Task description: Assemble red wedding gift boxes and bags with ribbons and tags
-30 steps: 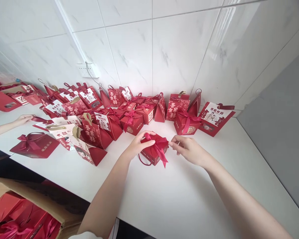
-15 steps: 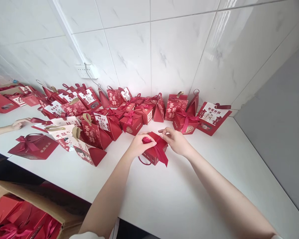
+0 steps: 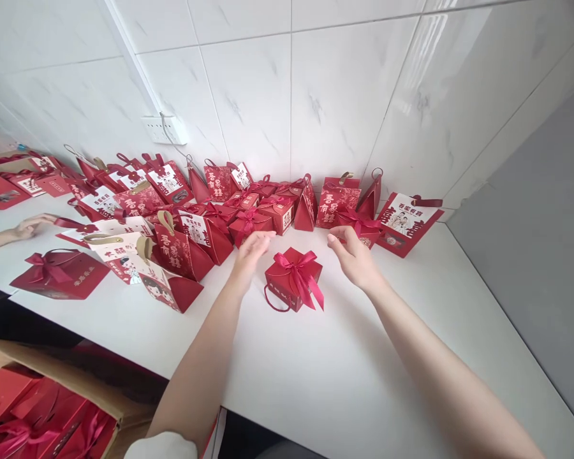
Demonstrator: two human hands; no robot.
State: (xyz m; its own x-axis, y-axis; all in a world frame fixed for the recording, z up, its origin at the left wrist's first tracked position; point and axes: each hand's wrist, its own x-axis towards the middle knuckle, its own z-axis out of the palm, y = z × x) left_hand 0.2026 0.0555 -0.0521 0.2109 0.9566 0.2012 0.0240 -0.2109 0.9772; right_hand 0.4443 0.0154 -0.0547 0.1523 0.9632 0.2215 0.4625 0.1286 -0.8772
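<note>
Clearly two: left hand (image 3: pixel 251 256), right hand (image 3: pixel 356 256), grips empty; between them, one box (image 3: pixel 280 275) (one bow (image 3: pixel 298 267)).

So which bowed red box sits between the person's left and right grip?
The red cardboard box with a shiny crimson ribbon bow, its dark-red cord handle drooping leftward; other bowed boxes sit farther back or far left.

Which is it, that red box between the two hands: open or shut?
The red box is shut: its top flaps lie folded down, with a bow on top.
</note>
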